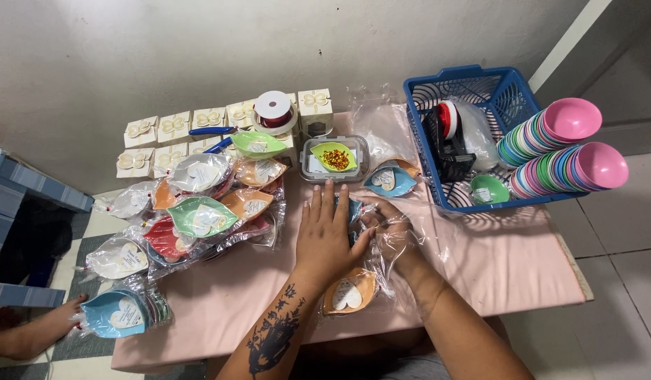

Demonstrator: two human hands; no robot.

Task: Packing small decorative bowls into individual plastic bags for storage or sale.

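Left hand (pixel 327 236) lies flat, fingers spread, pressing a blue leaf-shaped dish (pixel 353 209) at the middle of the pink-clothed table (pixel 508 271); right hand (pixel 383 224) pinches the crinkly clear wrapper (pixel 399 243) around it in a narrow grip. Orange dish with heart tag (pixel 348 292) just below, blue plastic basket (pixel 480 134) at right

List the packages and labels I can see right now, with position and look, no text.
Gift boxes: back left row, small, cream, with bows.
Wrapped dishes: left pile, leaf-shaped, mixed colours, clear bags, heart tags.
Orange dish: bagged, near edge, below left hand.
Clear container: centre back, rectangular, holding a green dish.
Right hand: on clear wrap.
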